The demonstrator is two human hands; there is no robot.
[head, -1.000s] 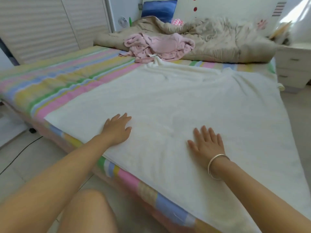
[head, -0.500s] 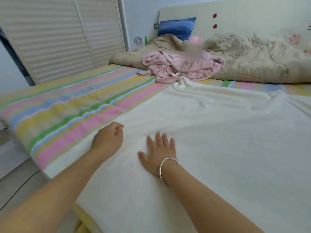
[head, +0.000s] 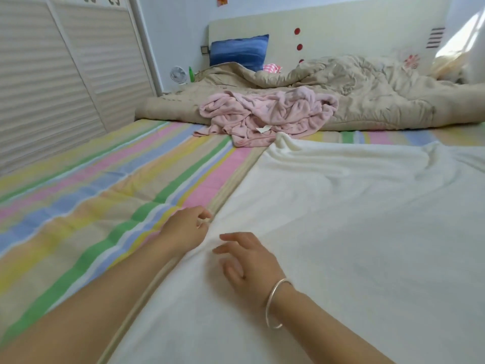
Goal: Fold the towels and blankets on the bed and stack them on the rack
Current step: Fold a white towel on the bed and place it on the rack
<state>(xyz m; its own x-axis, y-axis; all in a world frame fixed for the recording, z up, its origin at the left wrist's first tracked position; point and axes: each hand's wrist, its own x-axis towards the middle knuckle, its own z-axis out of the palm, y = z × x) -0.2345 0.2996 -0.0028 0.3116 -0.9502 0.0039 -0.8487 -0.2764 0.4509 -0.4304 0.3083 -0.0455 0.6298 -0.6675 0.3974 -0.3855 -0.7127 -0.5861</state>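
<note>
Taking up the white blanket's left edge for a fold.
The white blanket (head: 341, 232) lies spread over the right half of the bed (head: 78, 206). The left hand (head: 186, 228) pinches its left hem. The right hand (head: 248, 261) rests just beside it, fingers loosely bent and holding nothing. Better to set the hands apart along the hem, then carry it across evenly.

Head view. Your left hand (head: 186, 229) lies at the left edge of the white blanket (head: 354, 232), fingers curled and pinching that edge where it meets the striped sheet (head: 86, 206) of the bed. Your right hand (head: 248, 261), a silver bangle (head: 273, 306) on its wrist, sits just beside it over the blanket with its fingers loosely spread. Beyond the blanket's far corner a crumpled pink towel (head: 267, 114) rests against a bunched beige quilt (head: 372, 95). A blue pillow (head: 238, 51) leans on the headboard (head: 354, 27).
</note>
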